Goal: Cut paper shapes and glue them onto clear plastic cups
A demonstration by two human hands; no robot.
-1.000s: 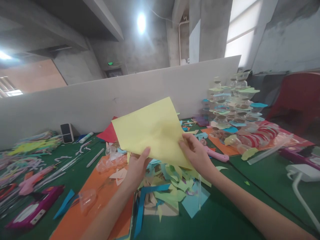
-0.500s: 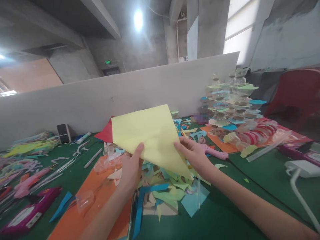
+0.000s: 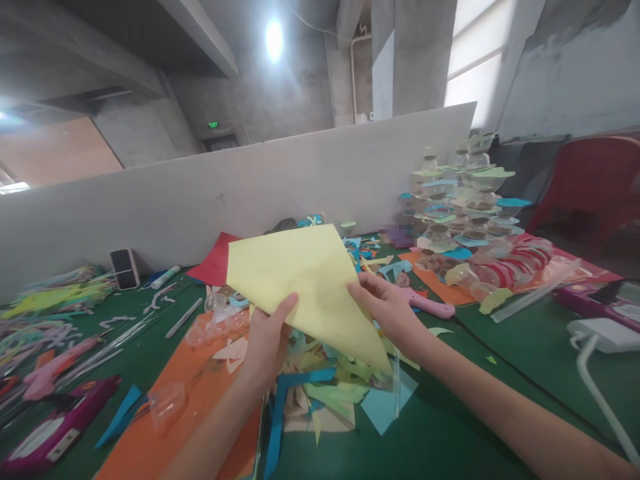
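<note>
A sheet of yellow paper (image 3: pixel 300 280) is held up and tilted over the table between both hands. My left hand (image 3: pixel 273 327) pinches its lower left edge, thumb on top and fingers hidden beneath. At the right edge, my right hand (image 3: pixel 385 300) grips the sheet between thumb and fingers. Below it lies a heap of green, beige and blue paper scraps (image 3: pixel 340 390). A red sheet (image 3: pixel 213 260) shows behind its left corner. Just right of my right hand rests a pink-handled tool (image 3: pixel 430 305) with a black cord.
Stacked clear plastic cups with paper pieces (image 3: pixel 465 200) stand at the back right. Orange paper (image 3: pixel 185 407) lies at the front left, beside a purple device (image 3: pixel 63 427) and a pink glue gun (image 3: pixel 55 370). A white panel (image 3: pixel 150 200) borders the table's back.
The yellow sheet has dropped slightly and its lower corner has shifted right, uncovering items at the back. My left hand has moved a little to the right; both hands keep their hold.
</note>
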